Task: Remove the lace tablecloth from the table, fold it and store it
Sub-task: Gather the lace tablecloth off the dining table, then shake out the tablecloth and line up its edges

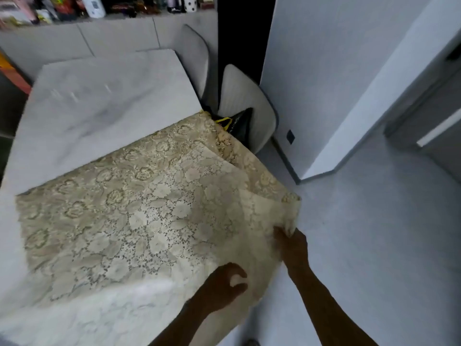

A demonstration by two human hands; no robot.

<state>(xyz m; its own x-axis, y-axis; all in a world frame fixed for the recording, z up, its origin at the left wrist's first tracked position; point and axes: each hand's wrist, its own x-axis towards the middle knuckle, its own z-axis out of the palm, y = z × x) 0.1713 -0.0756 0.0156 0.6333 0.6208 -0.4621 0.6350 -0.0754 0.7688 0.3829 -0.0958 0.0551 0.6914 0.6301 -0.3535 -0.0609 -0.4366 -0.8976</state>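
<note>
The cream lace tablecloth lies doubled over on the near half of the white marble table, with its right side hanging past the table edge. My right hand pinches the cloth's right corner and holds it lifted off the table. Lower down, my left hand curls round the near edge of the cloth. The far half of the table top is bare.
Two grey chairs stand at the table's right side, with a black bag with yellow handles on the nearer one. A shelf of bottles and jars runs along the back. White walls and grey floor lie to the right.
</note>
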